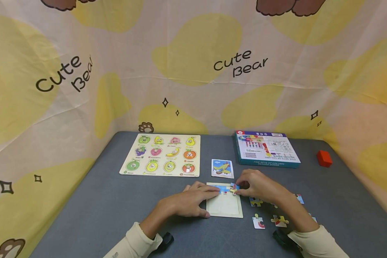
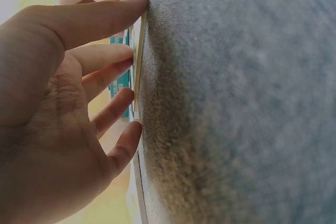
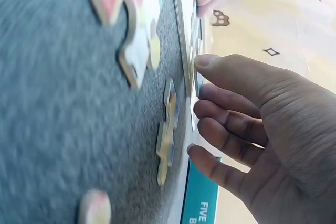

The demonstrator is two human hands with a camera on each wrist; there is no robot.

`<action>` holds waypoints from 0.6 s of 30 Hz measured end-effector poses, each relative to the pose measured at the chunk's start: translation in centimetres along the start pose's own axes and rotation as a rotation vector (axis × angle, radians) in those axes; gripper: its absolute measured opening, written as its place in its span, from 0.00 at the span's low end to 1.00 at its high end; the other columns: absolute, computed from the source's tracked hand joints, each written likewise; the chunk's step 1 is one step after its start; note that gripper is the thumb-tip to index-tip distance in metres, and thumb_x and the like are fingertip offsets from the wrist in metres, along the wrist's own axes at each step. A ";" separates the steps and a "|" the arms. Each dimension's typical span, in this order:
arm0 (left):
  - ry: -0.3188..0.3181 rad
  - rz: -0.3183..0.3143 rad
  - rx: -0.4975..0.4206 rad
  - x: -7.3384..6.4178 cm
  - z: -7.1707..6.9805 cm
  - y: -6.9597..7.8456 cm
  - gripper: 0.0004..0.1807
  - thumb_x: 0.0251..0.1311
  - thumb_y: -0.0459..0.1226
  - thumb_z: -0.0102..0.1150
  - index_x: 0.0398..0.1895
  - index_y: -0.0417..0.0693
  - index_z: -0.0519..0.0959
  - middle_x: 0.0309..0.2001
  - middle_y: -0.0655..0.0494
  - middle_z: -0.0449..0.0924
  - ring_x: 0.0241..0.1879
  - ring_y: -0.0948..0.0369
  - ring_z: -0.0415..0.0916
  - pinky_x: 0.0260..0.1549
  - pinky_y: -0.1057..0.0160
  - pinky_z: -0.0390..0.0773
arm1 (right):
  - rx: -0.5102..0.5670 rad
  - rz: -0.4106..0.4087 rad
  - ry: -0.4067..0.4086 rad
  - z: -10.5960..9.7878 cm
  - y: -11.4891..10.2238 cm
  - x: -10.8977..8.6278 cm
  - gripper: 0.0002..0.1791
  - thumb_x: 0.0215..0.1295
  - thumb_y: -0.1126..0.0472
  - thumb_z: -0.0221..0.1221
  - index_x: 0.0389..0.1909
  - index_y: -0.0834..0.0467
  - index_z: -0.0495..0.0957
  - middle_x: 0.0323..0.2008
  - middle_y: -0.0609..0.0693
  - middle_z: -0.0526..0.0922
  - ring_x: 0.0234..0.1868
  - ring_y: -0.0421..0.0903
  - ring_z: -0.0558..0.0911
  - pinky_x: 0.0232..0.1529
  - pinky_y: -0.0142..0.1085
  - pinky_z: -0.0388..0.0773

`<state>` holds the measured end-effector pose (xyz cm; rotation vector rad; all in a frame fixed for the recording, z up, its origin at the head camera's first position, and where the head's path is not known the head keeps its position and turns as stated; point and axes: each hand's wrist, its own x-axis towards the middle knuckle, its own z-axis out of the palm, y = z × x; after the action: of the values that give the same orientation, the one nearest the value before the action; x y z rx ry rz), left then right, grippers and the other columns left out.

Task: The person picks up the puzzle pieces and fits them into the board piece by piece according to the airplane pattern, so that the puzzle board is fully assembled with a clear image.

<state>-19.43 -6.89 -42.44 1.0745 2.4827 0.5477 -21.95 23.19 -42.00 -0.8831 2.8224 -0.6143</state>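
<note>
- Where the far and right edges of a shallow, pale cream square tray (image 1: 224, 208) meet, a small jigsaw piece (image 1: 234, 189) printed in blue, yellow and red is at that corner; whether it lies flat cannot be told.
- The right hand (image 1: 257, 183) pinches this piece between thumb and forefinger, its other fingers bent.
- Beside it, along the tray's far edge, lie joined sky-blue jigsaw pieces (image 1: 224, 189).
- The left hand (image 1: 188, 200), spread with fingers nearly straight, rests on the tray's left edge and grips nothing.
- Off the tray's right edge, loose multicoloured jigsaw pieces (image 1: 258, 222) lie on the grey worktop (image 1: 100, 204), some partly hidden by the right forearm.
- Just beyond the tray's far edge is a white-bordered card (image 1: 222, 168) showing a yellow aeroplane.
- Near the worktop's far edge, right of centre, lies a flat teal-sided printed box (image 1: 267, 149).
- Towards the far left corner lies a cream rectangular fruit-picture board (image 1: 162, 160).
- Near the far right corner sits a red block (image 1: 324, 158).
</note>
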 end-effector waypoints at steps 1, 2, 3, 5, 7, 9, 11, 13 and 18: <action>0.001 0.000 -0.001 0.0 0.0 0.0 0.40 0.68 0.47 0.69 0.82 0.62 0.66 0.81 0.72 0.60 0.74 0.60 0.57 0.62 0.55 0.63 | -0.002 -0.007 -0.001 0.0 -0.1 0.1 0.12 0.67 0.53 0.72 0.45 0.55 0.91 0.39 0.40 0.82 0.38 0.36 0.76 0.40 0.33 0.79; 0.001 0.001 -0.001 0.0 0.0 0.0 0.40 0.68 0.47 0.69 0.82 0.62 0.66 0.81 0.72 0.60 0.74 0.60 0.57 0.62 0.55 0.63 | -0.002 -0.011 -0.003 0.1 -0.2 0.1 0.12 0.67 0.53 0.72 0.45 0.55 0.91 0.39 0.40 0.82 0.38 0.36 0.76 0.40 0.33 0.79; 0.002 0.002 0.001 0.0 0.0 0.0 0.40 0.68 0.47 0.69 0.82 0.62 0.66 0.81 0.72 0.60 0.74 0.60 0.57 0.62 0.55 0.63 | -0.001 -0.019 -0.003 0.2 -0.3 0.1 0.12 0.67 0.53 0.73 0.45 0.56 0.91 0.39 0.41 0.82 0.38 0.36 0.76 0.40 0.33 0.79; 0.003 0.002 0.000 0.0 0.0 0.0 0.40 0.68 0.47 0.69 0.82 0.62 0.66 0.81 0.72 0.61 0.74 0.60 0.58 0.62 0.55 0.63 | 0.001 -0.026 -0.002 0.2 -0.4 0.1 0.12 0.67 0.54 0.73 0.45 0.57 0.90 0.39 0.41 0.82 0.38 0.36 0.76 0.40 0.33 0.79; 0.003 0.001 -0.001 0.1 0.1 0.0 0.40 0.68 0.47 0.69 0.82 0.62 0.66 0.81 0.72 0.61 0.74 0.60 0.58 0.62 0.55 0.63 | 0.002 -0.032 -0.001 0.3 -0.5 0.1 0.12 0.67 0.54 0.73 0.46 0.57 0.90 0.39 0.42 0.83 0.38 0.36 0.77 0.40 0.34 0.79; 0.003 -0.001 -0.003 0.1 0.1 -0.1 0.40 0.68 0.47 0.69 0.82 0.63 0.66 0.81 0.72 0.61 0.74 0.60 0.58 0.62 0.55 0.63 | 0.000 -0.031 -0.003 0.4 -0.6 0.1 0.12 0.67 0.54 0.72 0.46 0.57 0.90 0.40 0.42 0.83 0.39 0.36 0.77 0.41 0.34 0.80; 0.002 -0.001 -0.004 0.1 0.1 -0.1 0.40 0.68 0.48 0.69 0.82 0.63 0.66 0.81 0.72 0.61 0.73 0.60 0.58 0.62 0.55 0.63 | -0.009 -0.028 -0.004 0.5 -0.7 0.1 0.12 0.67 0.54 0.72 0.47 0.56 0.91 0.41 0.42 0.83 0.41 0.37 0.78 0.43 0.36 0.80; 0.002 0.001 -0.004 0.1 0.1 -0.1 0.40 0.68 0.48 0.69 0.82 0.63 0.66 0.81 0.72 0.61 0.73 0.60 0.58 0.61 0.55 0.63 | -0.016 -0.022 -0.004 0.5 -0.7 0.1 0.12 0.68 0.54 0.72 0.47 0.55 0.91 0.42 0.41 0.83 0.43 0.38 0.78 0.45 0.38 0.81; -0.002 -0.002 -0.008 0.1 0.1 -0.1 0.40 0.68 0.48 0.69 0.82 0.63 0.66 0.81 0.72 0.60 0.73 0.60 0.57 0.61 0.56 0.63 | -0.029 -0.017 -0.005 0.5 -0.9 0.1 0.12 0.68 0.53 0.71 0.49 0.53 0.91 0.43 0.42 0.83 0.43 0.39 0.78 0.45 0.38 0.79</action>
<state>-19.50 -6.88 -42.58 1.0693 2.4780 0.5550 -21.41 22.29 -42.11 -0.9130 2.8298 -0.5735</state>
